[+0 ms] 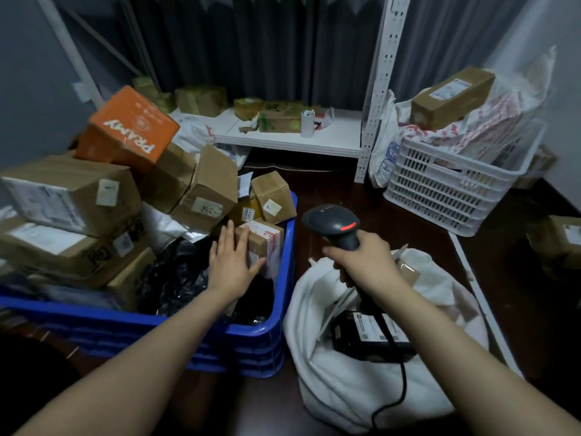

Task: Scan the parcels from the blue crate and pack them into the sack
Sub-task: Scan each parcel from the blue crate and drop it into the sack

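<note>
The blue crate (284, 309) at the left is heaped with several cardboard parcels and black plastic bags. My left hand (231, 262) lies spread on a small brown parcel with red-and-white tape (267, 240) at the crate's right side, fingers apart, not closed round it. My right hand (361, 262) grips the handle of a dark barcode scanner (333, 223), held above the white sack (345, 382). The sack stands open on the floor to the right of the crate, with a black labelled parcel (371, 336) inside. The scanner's cable hangs over the sack's front.
An orange box (132, 127) tops the pile at the back left. A white slatted basket (452, 190) with bags and a long brown box (452, 97) stands at the right. A low white shelf (283, 136) with parcels lies behind. A brown box (559, 243) sits at far right.
</note>
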